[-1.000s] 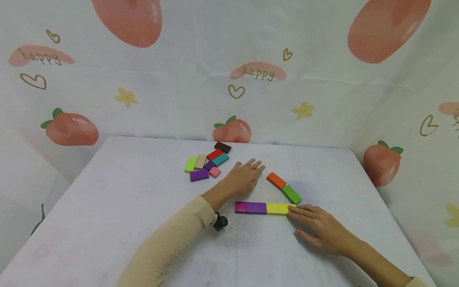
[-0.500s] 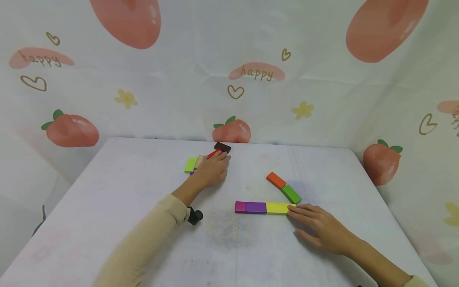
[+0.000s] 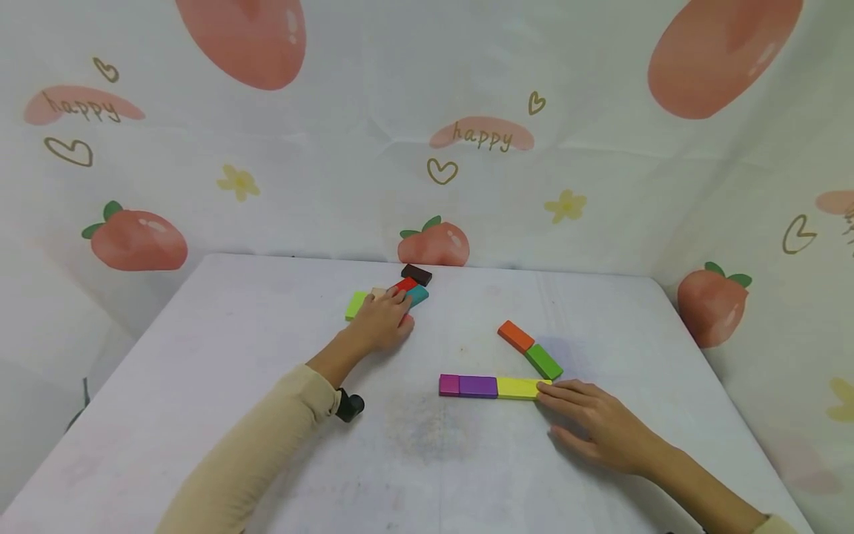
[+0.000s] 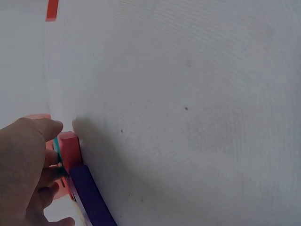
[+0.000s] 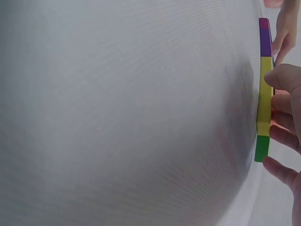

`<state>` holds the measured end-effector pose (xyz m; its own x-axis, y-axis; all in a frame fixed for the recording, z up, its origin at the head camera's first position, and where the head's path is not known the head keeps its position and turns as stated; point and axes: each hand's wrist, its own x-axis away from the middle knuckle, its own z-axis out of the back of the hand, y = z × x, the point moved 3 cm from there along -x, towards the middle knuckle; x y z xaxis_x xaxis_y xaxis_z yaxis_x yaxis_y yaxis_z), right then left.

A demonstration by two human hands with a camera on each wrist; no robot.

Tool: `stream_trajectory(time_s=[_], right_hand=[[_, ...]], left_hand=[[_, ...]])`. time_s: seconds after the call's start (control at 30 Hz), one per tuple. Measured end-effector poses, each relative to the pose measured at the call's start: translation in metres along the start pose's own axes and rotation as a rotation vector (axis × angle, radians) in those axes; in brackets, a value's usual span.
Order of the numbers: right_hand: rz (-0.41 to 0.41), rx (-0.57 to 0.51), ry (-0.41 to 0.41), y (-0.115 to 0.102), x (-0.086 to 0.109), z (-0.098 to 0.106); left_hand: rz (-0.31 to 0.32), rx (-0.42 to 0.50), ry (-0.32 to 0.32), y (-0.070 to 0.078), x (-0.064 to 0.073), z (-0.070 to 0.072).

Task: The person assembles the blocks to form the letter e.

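My left hand (image 3: 376, 324) reaches over a cluster of coloured wooden blocks. Its fingers lie over them, covering part of the cluster. Around it show a lime block (image 3: 356, 305), a beige block (image 3: 378, 293), a red block (image 3: 405, 285) and a teal block (image 3: 418, 296). In the left wrist view the thumb comes right up to a pink block (image 4: 70, 146), beside a purple block (image 4: 91, 195). My right hand (image 3: 600, 426) rests its extended fingertips on the right end of a yellow block (image 3: 517, 389). That block continues a straight row with a purple block (image 3: 477, 387) and a magenta block (image 3: 449, 385).
An orange block (image 3: 516, 337) and a green block (image 3: 543, 362) form a slanting line that runs down to the yellow block's right end. A dark brown block (image 3: 416, 274) lies at the table's back edge. Behind the white table (image 3: 167, 386) hangs a peach-print cloth.
My left hand has moved left from near the orange block, over to the cluster, and shifted slightly back toward me across it. The right hand and the row have stayed in place.
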<state>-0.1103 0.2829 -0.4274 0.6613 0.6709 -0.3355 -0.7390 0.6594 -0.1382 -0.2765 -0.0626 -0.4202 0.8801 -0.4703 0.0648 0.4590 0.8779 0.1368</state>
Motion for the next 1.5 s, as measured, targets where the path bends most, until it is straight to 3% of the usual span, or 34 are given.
stream_trajectory(time_s=[0.2, 0.47, 0.93, 1.27, 1.5], right_hand=[[0.007, -0.002, 0.015, -0.001, 0.000, 0.001], [0.024, -0.014, 0.031, -0.002, -0.001, 0.002], [0.004, -0.009, 0.012, 0.001, 0.001, 0.000], [0.033, -0.016, 0.046, 0.000, 0.000, 0.000], [0.008, -0.018, 0.029, -0.001, -0.001, 0.001]], left_hand=[[-0.033, 0.010, -0.012, 0.003, -0.001, 0.000], [-0.122, -0.025, -0.032, 0.008, -0.006, 0.001], [-0.212, 0.018, -0.079, 0.032, -0.016, 0.001], [-0.278, 0.050, -0.017, 0.043, -0.023, -0.001], [-0.304, 0.067, 0.027, 0.047, -0.028, -0.004]])
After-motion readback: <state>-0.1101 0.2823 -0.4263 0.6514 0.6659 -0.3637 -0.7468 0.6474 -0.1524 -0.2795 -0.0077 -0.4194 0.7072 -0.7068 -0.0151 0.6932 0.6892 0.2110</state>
